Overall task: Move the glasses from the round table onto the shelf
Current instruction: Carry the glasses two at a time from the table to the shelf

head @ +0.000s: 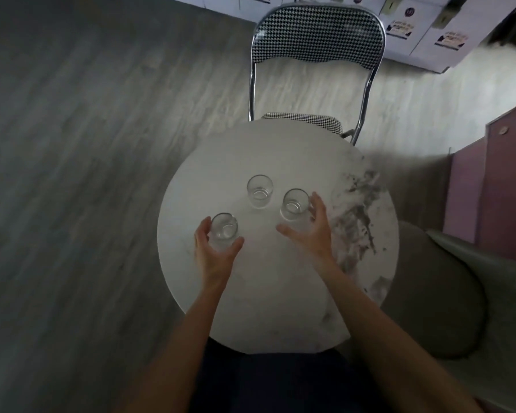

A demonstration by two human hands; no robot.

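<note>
Looking down, head view: three clear glasses stand upright on the round table (pixel 280 308), well apart from its edge.
Near-left glass (pixel 224 226): the left hand (pixel 213 254) cups it, fingers on the far-left wall and thumb at the near-right wall, spread around it; whether they press the wall yet cannot be told.
Right glass (pixel 295 204): the right hand (pixel 312 231) is opened wide beside it, fingertips at its right wall, thumb pointing left and clear of the glass.
Middle glass (pixel 260 191): untouched, just beside the right glass.
Handling, as judged: small tumblers, rigid, light, smooth-walled and breakable; thick bases keep them steady. Best taken around the mid-wall with thumb opposed to fingers, not by the rim.
Shelf: not in view.
Surroundings: a houndstooth chair (pixel 318 34) is tucked in at the far side; a pink cabinet (pixel 495 186) stands to the right.
Obstructions: nothing lies between the glasses; the middle glass sits close enough to be knocked when the right one is lifted.
</note>
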